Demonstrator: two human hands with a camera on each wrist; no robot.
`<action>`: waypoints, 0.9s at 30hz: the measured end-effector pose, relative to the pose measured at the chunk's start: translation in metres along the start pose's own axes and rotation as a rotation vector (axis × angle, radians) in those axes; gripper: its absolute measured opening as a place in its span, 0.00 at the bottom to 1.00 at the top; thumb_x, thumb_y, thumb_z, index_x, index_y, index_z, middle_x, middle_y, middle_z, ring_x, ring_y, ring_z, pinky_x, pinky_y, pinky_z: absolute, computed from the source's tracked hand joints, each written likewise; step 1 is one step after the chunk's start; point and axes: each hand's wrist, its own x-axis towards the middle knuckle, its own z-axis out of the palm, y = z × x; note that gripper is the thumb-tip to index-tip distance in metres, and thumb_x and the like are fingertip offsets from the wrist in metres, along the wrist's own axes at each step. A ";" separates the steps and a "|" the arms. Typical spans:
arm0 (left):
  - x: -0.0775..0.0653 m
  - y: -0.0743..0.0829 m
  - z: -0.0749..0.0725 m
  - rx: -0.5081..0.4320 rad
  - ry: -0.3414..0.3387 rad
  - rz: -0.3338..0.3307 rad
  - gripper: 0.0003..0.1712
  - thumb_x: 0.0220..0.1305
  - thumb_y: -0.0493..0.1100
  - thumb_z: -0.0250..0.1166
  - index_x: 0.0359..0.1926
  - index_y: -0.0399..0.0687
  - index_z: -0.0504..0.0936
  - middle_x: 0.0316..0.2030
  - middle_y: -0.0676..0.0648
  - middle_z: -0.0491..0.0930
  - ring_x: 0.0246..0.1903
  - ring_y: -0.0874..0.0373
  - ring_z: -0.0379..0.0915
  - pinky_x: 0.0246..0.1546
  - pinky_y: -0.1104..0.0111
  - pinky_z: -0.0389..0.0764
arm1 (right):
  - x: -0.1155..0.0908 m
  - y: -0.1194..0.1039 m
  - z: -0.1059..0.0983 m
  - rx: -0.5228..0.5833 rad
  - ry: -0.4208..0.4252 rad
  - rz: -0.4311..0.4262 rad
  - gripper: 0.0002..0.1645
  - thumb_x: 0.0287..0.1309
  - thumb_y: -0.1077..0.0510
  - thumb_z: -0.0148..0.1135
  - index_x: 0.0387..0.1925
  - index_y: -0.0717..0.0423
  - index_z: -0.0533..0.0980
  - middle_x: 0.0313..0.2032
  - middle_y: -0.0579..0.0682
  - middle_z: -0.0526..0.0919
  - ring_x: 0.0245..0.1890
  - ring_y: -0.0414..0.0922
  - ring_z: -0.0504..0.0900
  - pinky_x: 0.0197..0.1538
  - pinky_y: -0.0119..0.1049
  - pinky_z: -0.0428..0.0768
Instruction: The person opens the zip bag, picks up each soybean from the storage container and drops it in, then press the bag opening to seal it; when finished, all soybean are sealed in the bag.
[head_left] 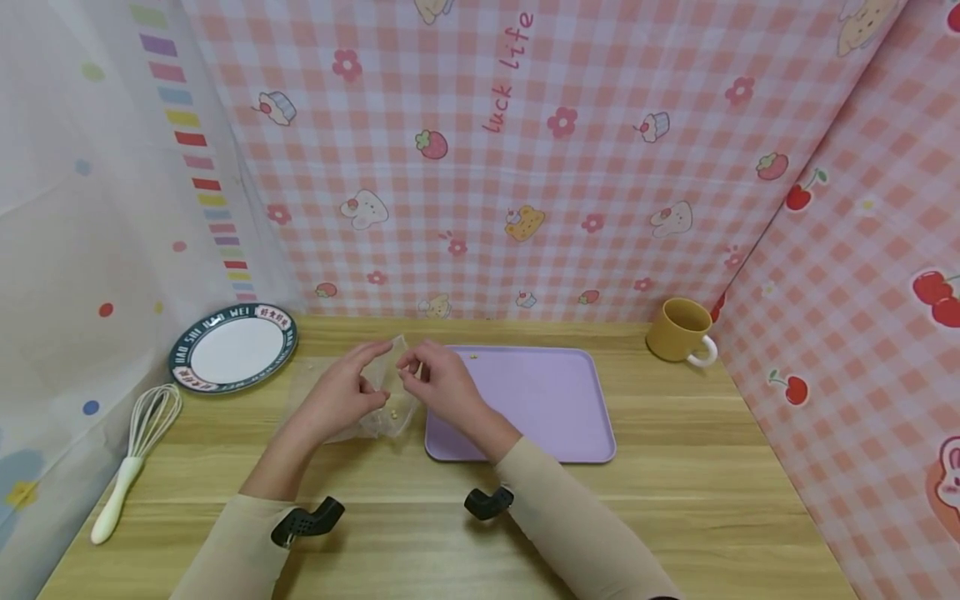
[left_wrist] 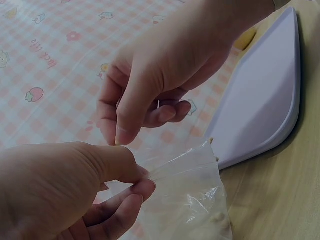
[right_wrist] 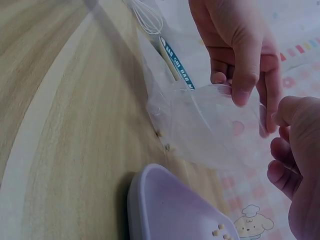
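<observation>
Bag point(right_wrist: 197, 132), clear and thin, sits just left of the tray point(head_left: 540, 408), with a few pale bits point(head_left: 393, 414) low inside it. The left hand point(head_left: 341, 400) is clamped on the bag's edge between thumb and fingers, apparently to keep the mouth spread. The right hand point(head_left: 445, 379) has thumb and forefinger pinched together beside that mouth, seemingly on one tiny bit (only a yellowish speck shows at the tips). A few loose bits point(head_left: 473, 357) lie at the tray's far left corner. I judge the step in hand to be shifting bits between bag and tray, a pinch at a time; which way they go I cannot tell. Either way, the next move calls for a steady left hold and a right pinch released only squarely over mouth or tray.
</observation>
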 end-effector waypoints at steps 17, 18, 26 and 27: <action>0.000 0.000 -0.002 -0.011 0.002 0.018 0.45 0.68 0.29 0.74 0.83 0.39 0.68 0.78 0.34 0.68 0.29 0.60 0.80 0.30 0.66 0.83 | 0.000 -0.002 0.005 -0.007 -0.018 0.062 0.11 0.71 0.66 0.73 0.52 0.59 0.86 0.37 0.48 0.81 0.28 0.36 0.74 0.33 0.28 0.75; 0.000 0.000 -0.002 -0.011 0.003 0.019 0.45 0.68 0.29 0.74 0.83 0.39 0.68 0.78 0.34 0.67 0.29 0.60 0.80 0.30 0.66 0.83 | 0.000 -0.002 0.004 -0.005 -0.018 0.065 0.11 0.71 0.66 0.73 0.52 0.59 0.86 0.37 0.48 0.81 0.28 0.36 0.74 0.33 0.28 0.76; 0.000 -0.001 -0.001 -0.011 0.001 0.011 0.46 0.67 0.30 0.74 0.83 0.40 0.67 0.79 0.35 0.67 0.29 0.59 0.82 0.30 0.65 0.84 | -0.003 0.005 -0.005 0.003 0.003 0.083 0.07 0.70 0.66 0.74 0.47 0.58 0.86 0.37 0.48 0.83 0.29 0.36 0.75 0.34 0.29 0.76; 0.000 -0.001 -0.001 -0.009 0.000 0.012 0.46 0.67 0.30 0.74 0.83 0.40 0.67 0.79 0.35 0.67 0.29 0.59 0.82 0.30 0.65 0.84 | -0.004 0.007 -0.007 0.002 0.007 0.084 0.07 0.70 0.66 0.74 0.47 0.58 0.87 0.36 0.48 0.83 0.29 0.37 0.75 0.35 0.29 0.77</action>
